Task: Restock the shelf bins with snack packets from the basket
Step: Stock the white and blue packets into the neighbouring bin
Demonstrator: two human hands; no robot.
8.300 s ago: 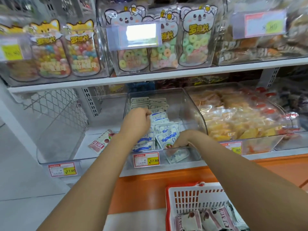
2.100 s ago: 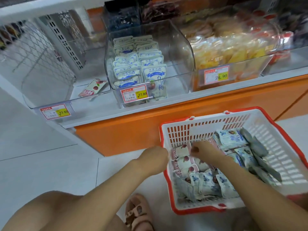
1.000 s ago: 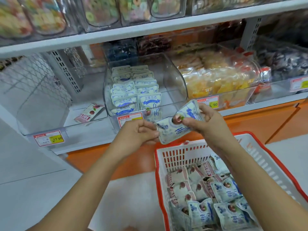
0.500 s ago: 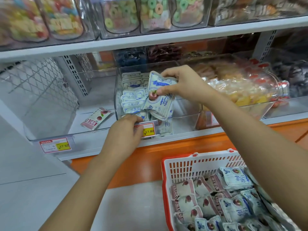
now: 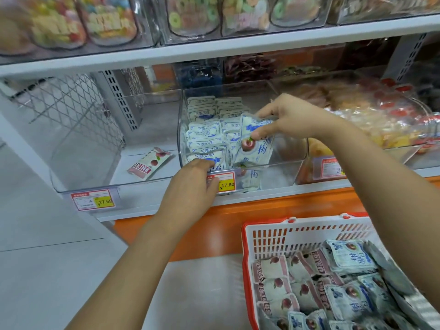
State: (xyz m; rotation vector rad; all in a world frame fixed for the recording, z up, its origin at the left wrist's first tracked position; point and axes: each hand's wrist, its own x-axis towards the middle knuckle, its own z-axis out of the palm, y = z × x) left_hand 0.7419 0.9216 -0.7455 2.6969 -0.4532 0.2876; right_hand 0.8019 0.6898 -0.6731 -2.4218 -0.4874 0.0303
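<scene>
Right hand (image 5: pixel 292 117) is pinching a blue-and-white packet (image 5: pixel 256 144): thumb on the front just above the plum print, fingers behind the top edge. Could be a second one stacked behind it, can't tell. Held packet hangs roughly upright, slightly tilted, inside the clear middle bin (image 5: pixel 283 163), its lower edge down by the front wall and just right of the stocked rows (image 5: pixel 204 129) of the same blue-and-white packets. Left hand (image 5: pixel 190 184) grips that bin's front wall, fingers hooked over the rim, thumb outside against the 17.80 price tag (image 5: pixel 226 183). One more packet (image 5: pixel 250 181) shows through the front wall just beside the tag. Left bin (image 5: pixel 142 108) holds a single pink packet (image 5: pixel 148 163) lying flat near its right side, and carries a 17.60 tag (image 5: pixel 95 200) on the front. Right of the middle bin: yellow and orange snacks (image 5: pixel 390 136) piled in another clear bin. Upper shelf (image 5: pixel 238 47) carries clear containers of ring candy (image 5: pixel 190 17). Basket (image 5: pixel 297 232), white with a red rim, sits on the floor at lower right, below the orange shelf base, well apart from both hands. It holds pink packets (image 5: pixel 273 289) on its left side and blue ones (image 5: pixel 350 256) to the right.
</scene>
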